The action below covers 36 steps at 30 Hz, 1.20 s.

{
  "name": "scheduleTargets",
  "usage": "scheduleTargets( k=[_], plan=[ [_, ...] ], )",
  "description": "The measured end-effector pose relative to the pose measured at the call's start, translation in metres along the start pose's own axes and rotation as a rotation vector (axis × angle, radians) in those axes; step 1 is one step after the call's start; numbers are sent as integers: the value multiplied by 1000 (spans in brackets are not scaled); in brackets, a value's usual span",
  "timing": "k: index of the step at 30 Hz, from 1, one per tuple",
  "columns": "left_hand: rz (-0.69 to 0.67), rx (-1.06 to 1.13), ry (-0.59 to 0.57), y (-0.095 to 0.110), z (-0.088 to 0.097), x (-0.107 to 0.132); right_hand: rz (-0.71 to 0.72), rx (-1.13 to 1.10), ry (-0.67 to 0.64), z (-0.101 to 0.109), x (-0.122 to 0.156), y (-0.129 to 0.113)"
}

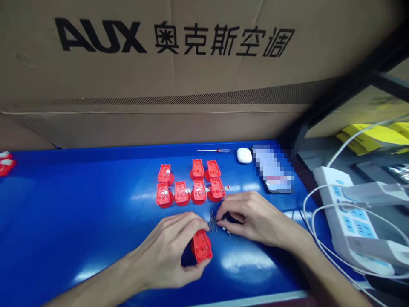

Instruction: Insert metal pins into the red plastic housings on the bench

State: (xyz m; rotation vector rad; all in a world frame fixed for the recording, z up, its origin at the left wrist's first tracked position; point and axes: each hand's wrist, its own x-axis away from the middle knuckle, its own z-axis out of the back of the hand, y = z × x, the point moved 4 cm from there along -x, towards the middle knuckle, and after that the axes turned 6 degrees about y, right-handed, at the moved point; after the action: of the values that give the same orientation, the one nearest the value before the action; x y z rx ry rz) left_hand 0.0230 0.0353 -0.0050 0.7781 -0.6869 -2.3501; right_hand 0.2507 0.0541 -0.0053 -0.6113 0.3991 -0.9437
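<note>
My left hand [179, 245] grips a red plastic housing [202, 247] between thumb and fingers, its hollow side facing up. To its right, the fingertips of my right hand [246, 215] pinch together at a small pile of metal screws [213, 221]. Whether a screw is between those fingertips is too small to tell. Behind both hands, several similar red housings [182, 193] stand in two rows on the blue table [96, 204]. Small whitish and metal parts [188, 191] sit on or stick out of some of them.
Farther back lie a screwdriver [220, 150], a white rounded case [244, 155] and a phone [273, 168]. A white power strip [351, 221] with looping cables borders the right side. A large cardboard box [191, 76] closes off the back. Red-and-white pieces [6, 163] lie at far left.
</note>
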Motion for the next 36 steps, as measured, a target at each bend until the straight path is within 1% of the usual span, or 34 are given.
scheduleTargets(
  k=[6,13,22,30,32,36],
  plan=[
    [3,11,-17,0,0,0,-28,95,30,-1,1,1],
    [17,-1,-40,-1,-2,2,-69,141,-12,-2,2,2],
    [33,-3,-77,-3,-2,3,-116,15,-58,0,3,6],
    [25,-9,-65,-5,-2,4,-113,-145,-96,1,3,5],
    [30,-7,-70,-4,-3,3,-124,-161,-102,2,3,6],
    [39,-13,-78,-4,-3,4,-133,-123,-81,3,3,7]
  ],
)
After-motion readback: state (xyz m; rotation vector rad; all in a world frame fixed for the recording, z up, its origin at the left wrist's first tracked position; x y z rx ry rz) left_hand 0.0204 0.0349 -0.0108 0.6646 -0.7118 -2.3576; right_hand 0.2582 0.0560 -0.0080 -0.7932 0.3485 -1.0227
